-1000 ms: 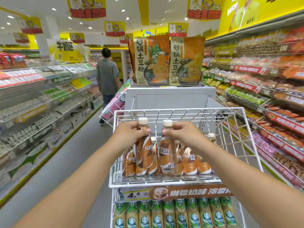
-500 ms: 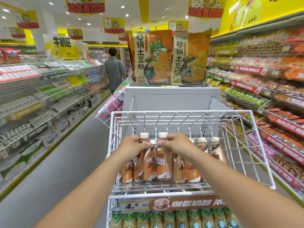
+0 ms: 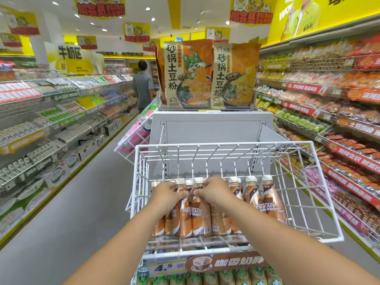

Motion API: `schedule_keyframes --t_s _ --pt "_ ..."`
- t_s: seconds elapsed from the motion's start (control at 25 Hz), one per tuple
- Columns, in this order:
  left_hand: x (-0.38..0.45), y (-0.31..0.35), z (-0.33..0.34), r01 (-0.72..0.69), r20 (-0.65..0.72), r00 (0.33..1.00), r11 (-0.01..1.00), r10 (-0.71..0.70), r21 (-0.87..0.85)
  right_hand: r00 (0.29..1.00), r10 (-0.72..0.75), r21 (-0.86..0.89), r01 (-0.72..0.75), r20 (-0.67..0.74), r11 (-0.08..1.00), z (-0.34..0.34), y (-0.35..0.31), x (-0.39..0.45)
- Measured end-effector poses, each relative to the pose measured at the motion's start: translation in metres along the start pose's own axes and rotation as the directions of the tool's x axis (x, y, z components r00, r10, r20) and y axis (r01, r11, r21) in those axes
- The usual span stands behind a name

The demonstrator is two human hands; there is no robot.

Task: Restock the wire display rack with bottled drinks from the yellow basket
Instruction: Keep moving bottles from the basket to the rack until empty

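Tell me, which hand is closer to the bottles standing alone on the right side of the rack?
The right hand. It sits just beside those free bottles, while the left hand is farther away, on its far side.

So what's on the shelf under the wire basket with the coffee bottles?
Under the wire basket, a row of green-capped bottles shows, topped by a 4.5 price tag; arms cover both row ends.

The wire display rack (image 3: pixel 320 194) is showing smooth white-coated metal rods, faintly glossy. Inside it, the bottled drinks (image 3: pixel 200 214) are gleaming in shiny brown plastic wrap under matt cream plastic caps. Above the rack, the noodle bags (image 3: pixel 188 73) are looking like slick printed film, and beside it the floor (image 3: pixel 72 212) is lying smooth and grey.
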State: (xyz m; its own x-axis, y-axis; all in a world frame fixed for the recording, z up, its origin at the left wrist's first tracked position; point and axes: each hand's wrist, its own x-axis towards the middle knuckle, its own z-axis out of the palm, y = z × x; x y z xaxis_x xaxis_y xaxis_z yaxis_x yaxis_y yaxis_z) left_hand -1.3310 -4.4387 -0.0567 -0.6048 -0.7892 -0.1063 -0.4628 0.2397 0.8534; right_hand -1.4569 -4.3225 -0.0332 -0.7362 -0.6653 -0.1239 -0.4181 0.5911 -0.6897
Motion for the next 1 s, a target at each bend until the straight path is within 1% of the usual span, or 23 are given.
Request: schedule_keyframes --t_s 0.12,0.24,0.32,0.4,0.48,0.56,0.68,0.76,0.88,1.0 --pt "-0.004 0.000 0.004 -0.040 -0.024 0.999 0.999 0.040 -0.005 0.999 0.000 -0.045 -0.003 -0.050 0.999 0.008 0.000 -0.002" --pt "-0.004 0.000 0.002 -0.082 -0.055 0.995 0.997 0.083 0.009 0.999 -0.001 0.039 0.003 -0.044 0.999 0.005 -0.004 -0.010" --pt "-0.005 0.000 -0.002 -0.115 -0.066 0.991 0.992 0.118 0.051 0.996 -0.062 0.028 0.064 -0.066 0.998 -0.003 -0.006 -0.019" --pt "-0.007 -0.001 -0.006 -0.187 -0.079 0.976 0.970 0.201 0.155 0.982 -0.160 -0.026 0.158 -0.098 0.987 -0.011 -0.005 -0.030" --pt "-0.011 0.000 -0.008 -0.295 -0.055 0.945 0.910 0.324 0.291 0.966 -0.232 -0.143 0.215 -0.117 0.966 -0.018 0.001 -0.040" --pt "-0.015 0.001 -0.011 -0.401 0.003 0.898 0.815 0.440 0.417 0.950 -0.292 -0.312 0.246 -0.109 0.918 -0.021 0.014 -0.049" --pt "-0.023 0.001 -0.009 -0.485 0.078 0.841 0.681 0.536 0.549 0.940 -0.336 -0.500 0.259 -0.067 0.826 -0.024 0.038 -0.064" --pt "-0.038 0.001 -0.001 -0.496 0.108 0.829 0.633 0.548 0.594 0.935 -0.350 -0.546 0.261 -0.064 0.796 -0.029 0.053 -0.078" --pt "-0.064 0.009 0.010 -0.490 0.139 0.828 0.581 0.542 0.651 0.934 -0.348 -0.556 0.246 -0.085 0.794 -0.043 0.070 -0.100" --pt "-0.096 0.024 0.019 -0.466 0.119 0.829 0.556 0.547 0.688 0.921 -0.366 -0.565 0.231 -0.136 0.792 -0.065 0.089 -0.121"
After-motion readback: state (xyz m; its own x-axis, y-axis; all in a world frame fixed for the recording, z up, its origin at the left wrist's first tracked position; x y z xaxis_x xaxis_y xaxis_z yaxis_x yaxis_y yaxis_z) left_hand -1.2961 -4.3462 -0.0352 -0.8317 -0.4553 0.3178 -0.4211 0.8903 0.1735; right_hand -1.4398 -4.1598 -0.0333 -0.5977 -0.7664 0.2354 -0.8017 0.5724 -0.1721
